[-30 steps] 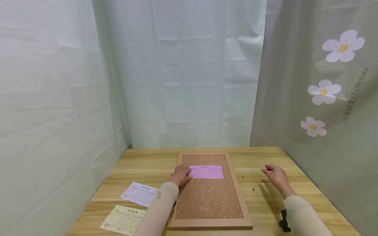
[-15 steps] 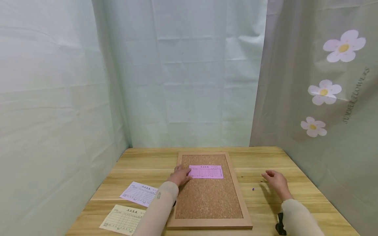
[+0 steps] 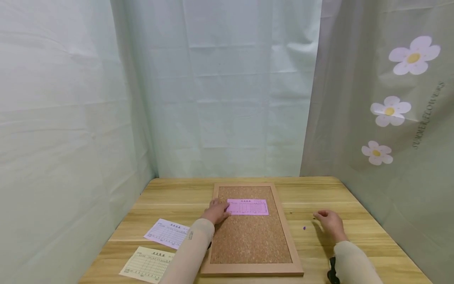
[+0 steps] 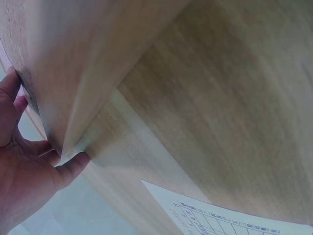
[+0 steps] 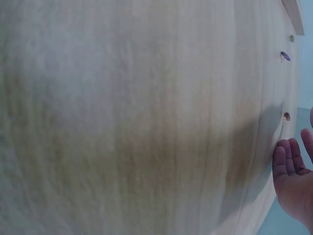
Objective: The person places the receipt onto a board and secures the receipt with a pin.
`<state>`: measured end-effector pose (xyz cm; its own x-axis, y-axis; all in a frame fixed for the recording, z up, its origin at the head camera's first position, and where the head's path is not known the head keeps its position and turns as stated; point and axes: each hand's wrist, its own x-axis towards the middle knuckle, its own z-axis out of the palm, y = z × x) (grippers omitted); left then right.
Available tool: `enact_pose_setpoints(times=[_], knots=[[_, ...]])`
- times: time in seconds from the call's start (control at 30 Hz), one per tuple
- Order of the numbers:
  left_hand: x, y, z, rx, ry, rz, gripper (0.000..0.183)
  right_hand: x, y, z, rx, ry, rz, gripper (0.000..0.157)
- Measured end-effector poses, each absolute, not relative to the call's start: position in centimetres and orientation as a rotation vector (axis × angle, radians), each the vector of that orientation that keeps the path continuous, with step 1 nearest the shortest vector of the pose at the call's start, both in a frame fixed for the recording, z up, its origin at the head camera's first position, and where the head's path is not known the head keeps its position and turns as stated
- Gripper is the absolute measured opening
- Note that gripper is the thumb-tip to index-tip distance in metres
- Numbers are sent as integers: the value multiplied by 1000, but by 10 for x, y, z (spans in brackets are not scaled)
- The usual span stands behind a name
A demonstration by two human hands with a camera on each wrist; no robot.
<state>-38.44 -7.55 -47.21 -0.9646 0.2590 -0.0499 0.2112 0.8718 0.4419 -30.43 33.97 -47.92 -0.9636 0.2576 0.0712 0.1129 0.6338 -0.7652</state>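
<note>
A pink printed slip [image 3: 248,207] lies on the upper part of a wood-framed cork board [image 3: 252,240]. My left hand [image 3: 215,212] rests across the board's left frame, its fingertips at the slip's left edge. In the left wrist view, spread fingers of the left hand [image 4: 29,166] lie over the frame's edge. Right of the board, my right hand [image 3: 331,224] is low over the table, fingertips beside a small brownish tack [image 3: 314,218]. The right wrist view shows that tack [image 5: 287,116] just apart from the loosely bent fingers [image 5: 288,156]. A purple tack [image 3: 304,228] lies nearer the board.
Another small tack [image 3: 291,213] lies close to the board's right frame. Left of the board are a pale lilac slip [image 3: 166,232] and a yellow slip [image 3: 149,263], both partly covered by the left sleeve [image 3: 189,248]. Curtains surround the wooden table [image 3: 177,193].
My right hand has come down and slightly toward me, its fingertips now at the brownish tack. The left hand and the pink slip have stayed in place.
</note>
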Motion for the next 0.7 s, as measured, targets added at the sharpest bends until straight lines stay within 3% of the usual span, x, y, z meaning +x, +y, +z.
enact_pose_setpoints(times=[0.7], knots=[[-383,-76,-469,354,2921,693,49,-309,335,-491,-336,-2664,1141,30]])
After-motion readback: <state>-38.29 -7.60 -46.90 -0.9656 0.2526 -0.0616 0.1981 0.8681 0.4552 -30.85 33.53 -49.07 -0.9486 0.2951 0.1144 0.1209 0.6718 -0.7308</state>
